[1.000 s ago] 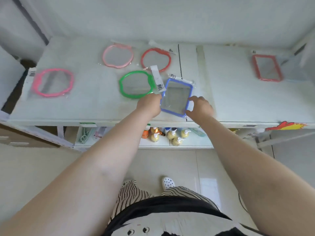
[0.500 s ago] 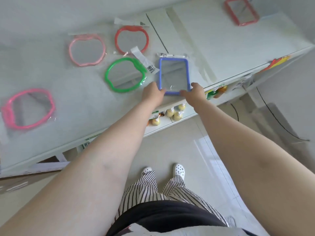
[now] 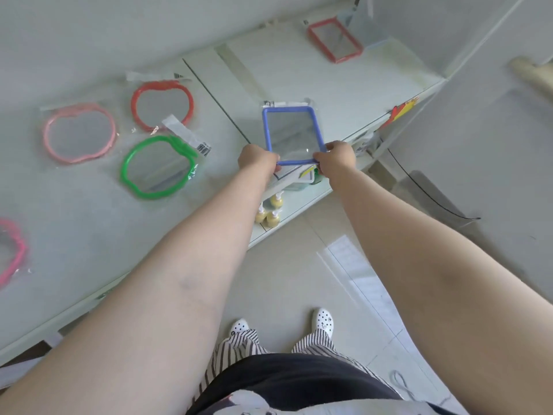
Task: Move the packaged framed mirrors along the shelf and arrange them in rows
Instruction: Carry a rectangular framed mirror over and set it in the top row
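Observation:
A blue rectangular mirror (image 3: 291, 134) in clear wrap is held over the front edge of the white shelf (image 3: 323, 85). My left hand (image 3: 256, 160) grips its near left corner and my right hand (image 3: 336, 158) grips its near right corner. To the left lie apple-shaped mirrors: a green mirror (image 3: 158, 166), a red mirror (image 3: 162, 103), a light pink mirror (image 3: 79, 132) and a hot pink mirror (image 3: 12, 253) cut by the frame's left edge. A red rectangular mirror (image 3: 335, 39) lies far back on the right.
A lower shelf holds small yellow pump bottles (image 3: 268, 214). An orange and yellow sticker (image 3: 401, 110) marks the shelf's front edge at the right. A white wall panel (image 3: 478, 115) stands beyond the shelf's right end. A black cable (image 3: 431, 199) runs over the tiled floor.
Both hands have carried the blue mirror to the right, away from the green mirror, past the shelf seam. My view has swung right and the shelf now looks tilted.

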A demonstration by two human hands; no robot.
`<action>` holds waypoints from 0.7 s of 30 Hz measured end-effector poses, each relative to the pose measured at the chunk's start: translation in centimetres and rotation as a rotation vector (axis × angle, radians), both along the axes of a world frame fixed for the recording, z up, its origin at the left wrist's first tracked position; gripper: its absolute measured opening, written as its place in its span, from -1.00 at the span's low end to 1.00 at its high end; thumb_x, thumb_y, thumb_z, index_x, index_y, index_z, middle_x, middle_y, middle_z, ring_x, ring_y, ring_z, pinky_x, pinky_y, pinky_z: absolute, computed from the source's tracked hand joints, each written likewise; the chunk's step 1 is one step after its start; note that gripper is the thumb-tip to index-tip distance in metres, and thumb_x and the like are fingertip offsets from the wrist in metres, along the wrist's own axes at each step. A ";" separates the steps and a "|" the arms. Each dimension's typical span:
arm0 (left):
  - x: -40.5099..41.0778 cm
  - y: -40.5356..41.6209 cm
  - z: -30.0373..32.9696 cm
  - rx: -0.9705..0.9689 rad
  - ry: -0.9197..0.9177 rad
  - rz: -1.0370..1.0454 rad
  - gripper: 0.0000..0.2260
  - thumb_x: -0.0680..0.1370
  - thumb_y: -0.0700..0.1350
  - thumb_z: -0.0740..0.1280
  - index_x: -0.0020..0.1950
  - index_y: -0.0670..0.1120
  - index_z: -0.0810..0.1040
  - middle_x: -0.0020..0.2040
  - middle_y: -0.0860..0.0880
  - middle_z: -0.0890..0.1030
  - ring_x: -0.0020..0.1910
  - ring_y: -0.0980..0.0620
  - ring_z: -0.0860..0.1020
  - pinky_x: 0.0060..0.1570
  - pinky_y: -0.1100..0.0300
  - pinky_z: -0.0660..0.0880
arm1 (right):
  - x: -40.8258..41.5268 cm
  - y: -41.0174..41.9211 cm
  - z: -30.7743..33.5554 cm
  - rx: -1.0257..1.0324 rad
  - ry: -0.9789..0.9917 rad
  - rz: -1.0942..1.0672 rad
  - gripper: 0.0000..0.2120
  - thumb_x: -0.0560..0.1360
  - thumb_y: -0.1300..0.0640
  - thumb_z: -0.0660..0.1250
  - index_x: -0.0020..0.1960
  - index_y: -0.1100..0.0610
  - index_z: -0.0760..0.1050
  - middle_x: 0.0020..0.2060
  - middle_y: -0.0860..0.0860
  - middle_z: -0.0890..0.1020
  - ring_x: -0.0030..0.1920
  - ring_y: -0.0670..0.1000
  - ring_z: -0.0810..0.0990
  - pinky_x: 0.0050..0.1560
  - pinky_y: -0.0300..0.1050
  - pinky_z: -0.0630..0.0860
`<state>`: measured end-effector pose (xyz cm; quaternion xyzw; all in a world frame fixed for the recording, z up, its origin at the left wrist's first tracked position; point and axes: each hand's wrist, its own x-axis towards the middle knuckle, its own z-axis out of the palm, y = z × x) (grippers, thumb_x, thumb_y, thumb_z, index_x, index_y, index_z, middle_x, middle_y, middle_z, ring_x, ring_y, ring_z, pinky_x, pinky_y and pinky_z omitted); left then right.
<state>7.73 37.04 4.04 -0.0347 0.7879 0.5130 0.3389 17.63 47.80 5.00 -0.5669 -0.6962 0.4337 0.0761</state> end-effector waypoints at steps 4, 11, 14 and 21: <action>1.9 4.2 1.4 0.060 -0.031 0.014 -0.89 0.46 -0.33 0.37 -0.12 -0.19 0.47 -0.35 -0.09 0.55 -0.51 0.04 0.57 -0.09 0.12 0.62 | 2.5 4.1 1.6 -0.006 0.055 -0.045 -0.71 0.43 0.29 0.30 0.14 0.28 0.53 -0.33 0.11 0.57 -0.47 0.06 0.51 -0.08 0.05 0.63; 8.2 13.6 2.7 0.091 -0.009 0.071 -0.81 0.45 -0.35 0.37 -0.28 -0.17 0.40 -0.36 -0.09 0.57 -0.41 -0.02 0.60 -0.13 0.13 0.62 | 9.2 14.4 3.1 -0.123 0.205 -0.072 -0.76 0.44 0.35 0.32 0.11 0.34 0.54 -0.26 0.12 0.62 -0.37 0.07 0.54 0.05 0.10 0.62; 11.3 17.6 2.7 0.073 -0.009 0.088 -0.79 0.45 -0.33 0.37 -0.29 -0.15 0.39 -0.44 -0.06 0.61 -0.32 -0.07 0.64 -0.15 0.15 0.60 | 12.2 18.7 3.0 -0.136 0.235 -0.060 -0.75 0.44 0.36 0.35 0.11 0.30 0.57 0.05 0.26 0.64 -0.30 0.10 0.61 0.03 0.06 0.63; 14.2 22.9 1.8 0.051 0.023 0.146 -0.78 0.46 -0.34 0.39 -0.31 -0.16 0.41 -0.33 -0.06 0.55 -0.39 -0.01 0.60 -0.06 0.15 0.62 | 14.2 25.2 2.1 -0.198 0.233 -0.004 -0.77 0.44 0.34 0.38 -0.27 0.04 0.51 -0.14 0.13 0.65 -0.23 0.10 0.65 -0.01 0.00 0.65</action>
